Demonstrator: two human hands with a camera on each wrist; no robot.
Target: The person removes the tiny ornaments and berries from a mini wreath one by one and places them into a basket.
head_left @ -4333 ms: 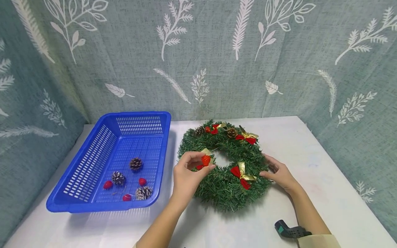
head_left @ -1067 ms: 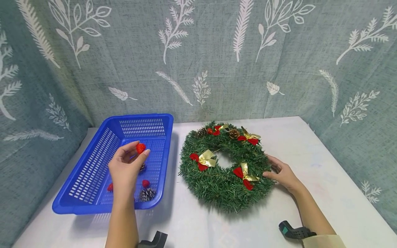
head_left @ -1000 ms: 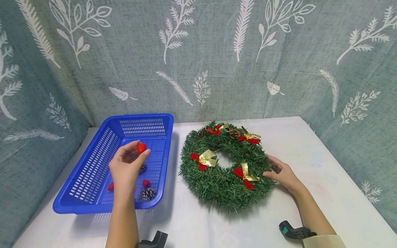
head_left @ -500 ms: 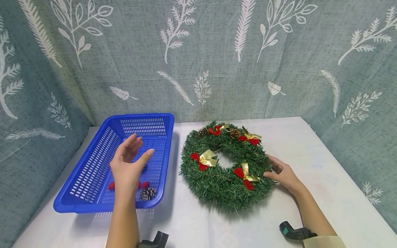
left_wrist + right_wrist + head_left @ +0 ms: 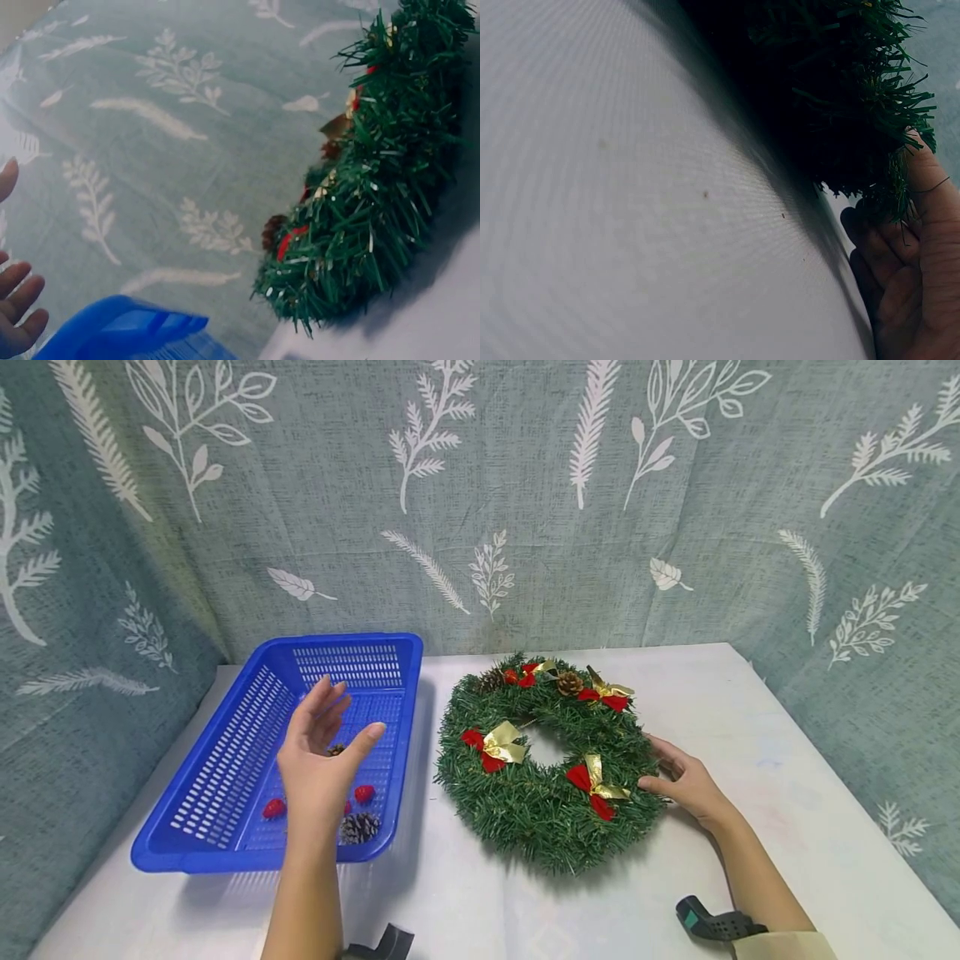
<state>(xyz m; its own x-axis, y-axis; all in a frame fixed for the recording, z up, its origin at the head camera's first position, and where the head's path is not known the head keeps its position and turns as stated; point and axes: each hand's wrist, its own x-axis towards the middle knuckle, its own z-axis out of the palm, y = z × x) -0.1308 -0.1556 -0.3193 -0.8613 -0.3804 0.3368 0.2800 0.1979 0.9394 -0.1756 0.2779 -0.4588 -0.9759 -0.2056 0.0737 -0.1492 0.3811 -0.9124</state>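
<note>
My left hand (image 5: pixel 318 772) hovers over the blue plastic basket (image 5: pixel 410 718), thumb and fingers spread apart with nothing between them. Beneath it in the basket lie red artificial berries (image 5: pixel 364 793), a frosted pinecone (image 5: pixel 360 828) and a brown pinecone (image 5: pixel 336 750) partly covered by the hand. On the right, a green Christmas wreath (image 5: pixel 540 827) lies flat on the table. Its right edge is held by my right hand (image 5: pixel 688 787), thumb against the outer greenery and fingers around the side. In the right wrist view, the thumb (image 5: pixel 926 169) presses into the needles.
Red-and-gold bows (image 5: pixel 501 747) and small pinecones (image 5: pixel 569 683) decorate the wreath. The white table (image 5: pixel 780 793) runs back to a grey-green leaf-patterned cloth (image 5: pixel 525 510), which also hangs along both sides. A narrow strip of table separates basket and wreath.
My left hand carried a red berry from the wreath to the basket, then spread its fingers and let it go. It has since shifted slightly right. My right hand has stayed at the wreath's edge.
</note>
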